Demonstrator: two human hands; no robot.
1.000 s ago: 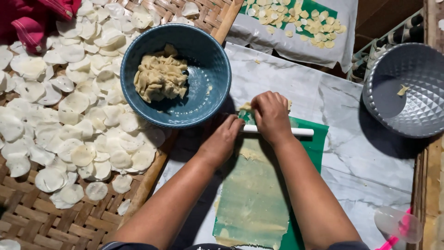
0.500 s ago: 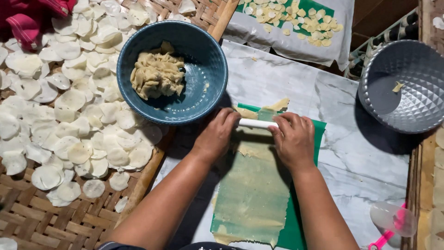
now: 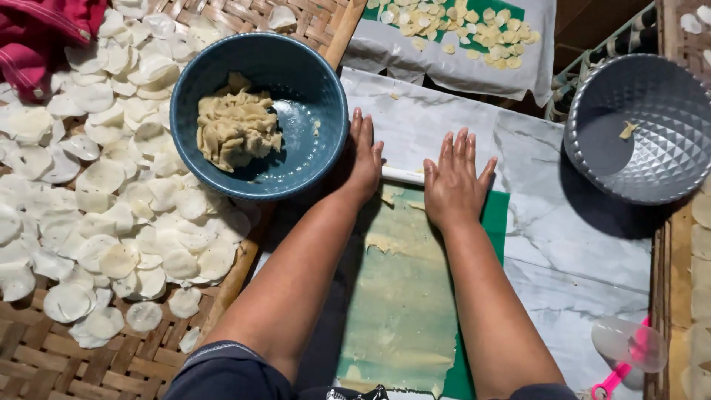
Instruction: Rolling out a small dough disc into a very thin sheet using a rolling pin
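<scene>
dough [image 3: 404,296] is stretched thin along the green mat, below the palms. white roller [image 3: 404,175] is pinned under the flat left hand [image 3: 364,159] and right hand [image 3: 453,181], fingers spread wide, likely for even pressure. blue bowl [image 3: 326,89] touches the left hand's outer side.

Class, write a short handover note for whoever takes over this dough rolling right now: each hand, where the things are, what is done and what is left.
Left hand and right hand: both flat, palms down on the white rolling pin, at the far end of the green mat.
Dough sheet lies rolled thin along the mat, edges ragged.
Blue bowl, left of the hands, holds a lump of dough.
Cut discs cover the woven tray.
Done: sheet rolled out. Left: lump in the bowl, sheet uncut.
</scene>
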